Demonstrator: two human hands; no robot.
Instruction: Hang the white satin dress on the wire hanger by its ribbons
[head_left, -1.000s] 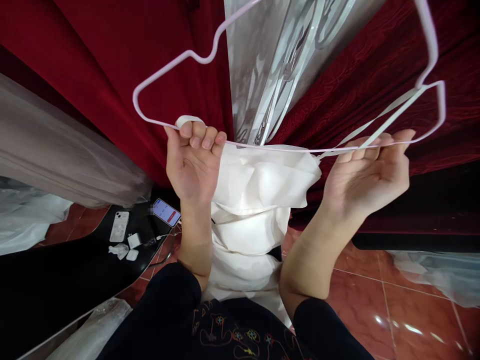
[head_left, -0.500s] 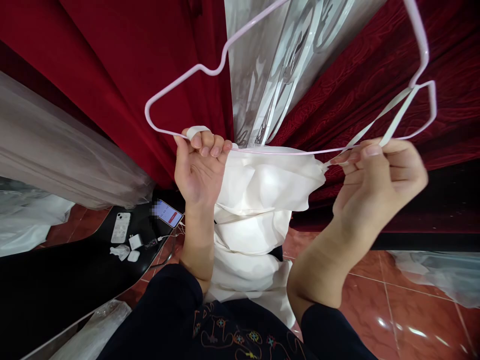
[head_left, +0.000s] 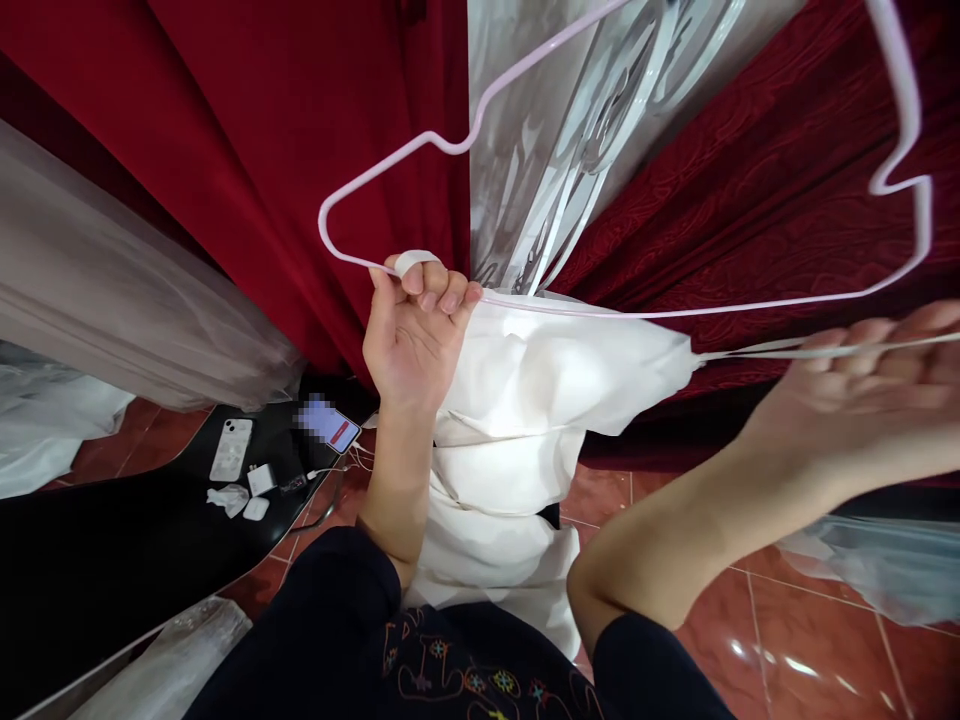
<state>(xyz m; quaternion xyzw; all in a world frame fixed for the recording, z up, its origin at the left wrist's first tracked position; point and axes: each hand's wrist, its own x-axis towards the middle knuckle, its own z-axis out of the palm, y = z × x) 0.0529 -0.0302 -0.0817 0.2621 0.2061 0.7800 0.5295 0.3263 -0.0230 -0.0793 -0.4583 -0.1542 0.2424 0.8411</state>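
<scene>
A pale pink hanger [head_left: 375, 172] spans the upper middle of the view, its bottom bar running nearly level. My left hand [head_left: 424, 320] is closed round that bar near its left corner, palm toward me, with a white strap looped over a finger. From the bar a white satin garment [head_left: 525, 370] hangs down in folds. At the right edge my right hand [head_left: 877, 380] is closed on a thin white strap [head_left: 757, 350], pulled taut sideways from the garment's right corner and lying below the hanger bar. Part of this hand is cut off by the frame.
Red curtains [head_left: 300, 150] and a grey sheer curtain [head_left: 135, 280] hang around. On the black table [head_left: 112, 560] at the left lie a lit phone [head_left: 330, 424], a white phone or case [head_left: 231, 450], a charger [head_left: 261, 480] and a cable. Plastic-wrapped fabric [head_left: 870, 570] lies on the red tiles.
My right hand has moved right, drawing the strap off the hanger's right notch and stretching it out. The hanger and my left hand have shifted slightly right in view.
</scene>
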